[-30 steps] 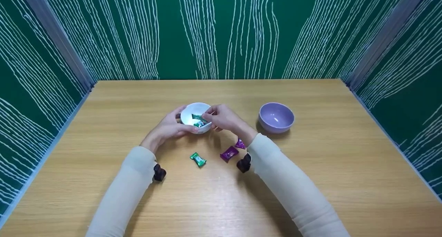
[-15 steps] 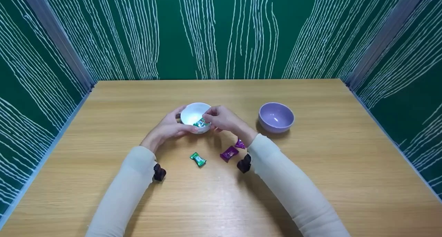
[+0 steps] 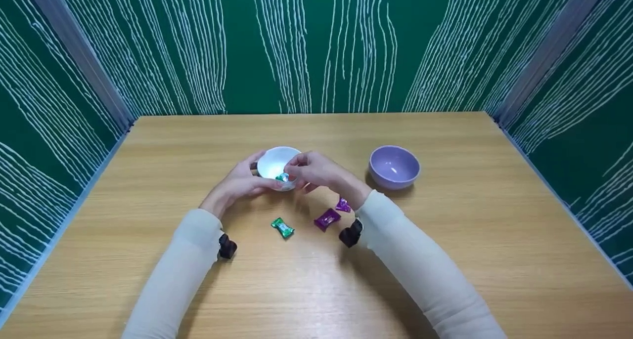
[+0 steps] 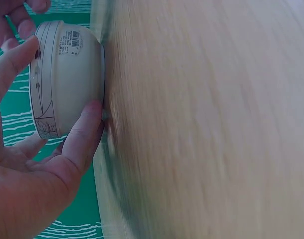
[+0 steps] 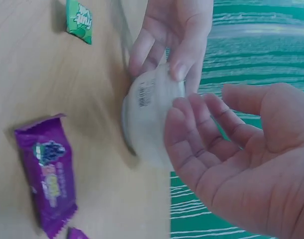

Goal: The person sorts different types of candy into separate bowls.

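Note:
My left hand [image 3: 246, 177] grips a small white bowl [image 3: 271, 162] from its left side, thumb near the rim and fingers round the wall; a barcode label shows on the bowl in the left wrist view. Inside lies a green-wrapped candy [image 3: 282, 177], partly covered. My right hand [image 3: 316, 171] reaches over the bowl's right rim. In the right wrist view its fingers [image 5: 205, 127] are loosely bent, the thumb slightly apart from them, and nothing shows between them. Another green candy [image 3: 283, 228] lies on the table in front of the bowl.
A purple bowl [image 3: 394, 166] stands to the right. One purple-wrapped candy [image 3: 327, 220] lies in front of my right hand, with a second purple candy [image 3: 343, 205] beside my right sleeve. Green walls with white streaks border the wooden table [image 3: 198, 136].
A second green candy, visible in the white bowl a second ago, is now out of sight. My right hand's thumb and fingers have shifted slightly left over the bowl. The left hand keeps its hold.

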`<move>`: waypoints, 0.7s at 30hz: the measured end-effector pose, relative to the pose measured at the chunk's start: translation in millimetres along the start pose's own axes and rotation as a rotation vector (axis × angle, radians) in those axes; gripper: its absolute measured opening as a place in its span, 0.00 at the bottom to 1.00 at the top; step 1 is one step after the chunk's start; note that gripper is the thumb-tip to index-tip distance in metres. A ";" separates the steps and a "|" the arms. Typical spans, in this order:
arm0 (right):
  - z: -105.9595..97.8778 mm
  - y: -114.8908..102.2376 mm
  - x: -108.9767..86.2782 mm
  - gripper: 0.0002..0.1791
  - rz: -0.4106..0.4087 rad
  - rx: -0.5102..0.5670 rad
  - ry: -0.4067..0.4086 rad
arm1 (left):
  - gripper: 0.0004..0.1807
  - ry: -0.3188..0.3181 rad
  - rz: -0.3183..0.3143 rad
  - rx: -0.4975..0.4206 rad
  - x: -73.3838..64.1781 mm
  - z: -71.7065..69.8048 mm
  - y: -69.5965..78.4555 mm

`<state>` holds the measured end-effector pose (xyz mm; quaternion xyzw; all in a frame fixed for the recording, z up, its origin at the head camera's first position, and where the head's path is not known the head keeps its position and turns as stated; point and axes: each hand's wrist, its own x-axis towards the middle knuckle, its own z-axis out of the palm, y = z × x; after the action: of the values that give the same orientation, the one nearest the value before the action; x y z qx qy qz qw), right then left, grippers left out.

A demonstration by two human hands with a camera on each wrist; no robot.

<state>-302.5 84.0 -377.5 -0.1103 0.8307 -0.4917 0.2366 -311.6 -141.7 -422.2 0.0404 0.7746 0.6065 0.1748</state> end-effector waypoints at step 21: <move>39.3 8.4 -35.7 0.30 -0.193 -0.575 -0.175 | 0.60 0.004 0.017 0.009 0.7 0.3 -0.7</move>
<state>-251.5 73.0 -390.5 -0.2929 0.8979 -0.2457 0.2183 -312.1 -141.4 -423.1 0.0463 0.7773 0.6045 0.1679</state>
